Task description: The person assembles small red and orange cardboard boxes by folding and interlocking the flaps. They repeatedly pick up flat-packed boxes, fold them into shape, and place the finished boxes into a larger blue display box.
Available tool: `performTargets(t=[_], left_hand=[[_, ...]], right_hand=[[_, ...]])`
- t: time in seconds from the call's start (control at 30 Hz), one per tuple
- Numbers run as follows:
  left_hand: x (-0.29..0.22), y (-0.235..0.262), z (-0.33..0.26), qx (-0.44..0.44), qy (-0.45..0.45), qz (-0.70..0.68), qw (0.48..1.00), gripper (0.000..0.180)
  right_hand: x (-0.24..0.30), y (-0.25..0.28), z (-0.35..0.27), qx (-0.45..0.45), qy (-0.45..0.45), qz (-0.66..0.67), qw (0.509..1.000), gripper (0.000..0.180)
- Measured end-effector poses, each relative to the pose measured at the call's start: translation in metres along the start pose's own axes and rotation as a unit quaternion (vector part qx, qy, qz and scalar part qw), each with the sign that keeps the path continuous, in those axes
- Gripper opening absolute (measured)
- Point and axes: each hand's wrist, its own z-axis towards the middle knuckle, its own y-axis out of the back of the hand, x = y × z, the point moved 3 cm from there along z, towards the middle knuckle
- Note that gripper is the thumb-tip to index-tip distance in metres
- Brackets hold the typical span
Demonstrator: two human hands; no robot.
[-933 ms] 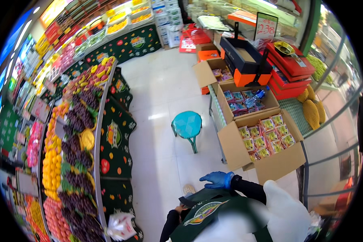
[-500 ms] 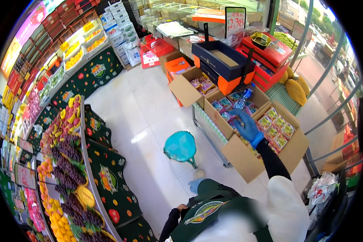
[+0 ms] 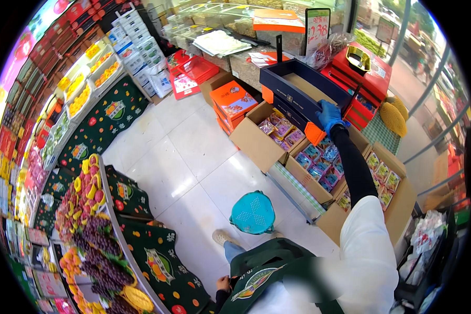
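My right hand, in a blue glove, reaches out and grips the near right rim of a navy box. That shallow, open-topped box is stacked on another navy one with orange corners. Below my right forearm sits an open carton of blue and purple packets, partly covered by the arm. My left hand, bare, is low beside my dark green apron. Its fingers are curled, and whatever they hold is too small to make out.
Cartons of purple packets and yellow-green packets flank the middle one. A teal stool stands on the floor by my feet. Red boxes are piled behind. To the left is a fruit stand with grapes.
My right hand has moved from the packets in the middle carton up to the navy box. The clear bottle that lay there is out of sight. My view has shifted.
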Motion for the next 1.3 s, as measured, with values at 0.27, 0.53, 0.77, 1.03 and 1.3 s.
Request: performTargets(t=[0.27,0.53,0.77,1.03,1.3], left_hand=[[-0.027,0.087,0.14,0.101,-0.186,0.31,0.927,0.03],[-0.178,0.159,0.326,0.183,0.122,0.131,0.967,0.024],[-0.305,0.115,0.424,0.161,-0.011,0.2,0.966,0.027],[-0.478,-0.059,0.33,0.298,-0.268,0.158,0.902,0.027],[-0.697,-0.193,0.233,0.305,-0.557,0.173,0.753,0.032]], right_hand=[[0.024,-0.003,-0.018,-0.177,0.071,0.02,0.981,0.035],[0.078,0.009,-0.053,-0.173,-0.003,-0.026,0.985,0.037],[0.082,0.008,-0.06,-0.202,0.01,-0.059,0.978,0.042],[0.04,-0.031,-0.04,-0.22,-0.019,-0.017,0.975,0.043],[0.02,-0.022,-0.04,-0.196,-0.024,-0.012,0.98,0.046]])
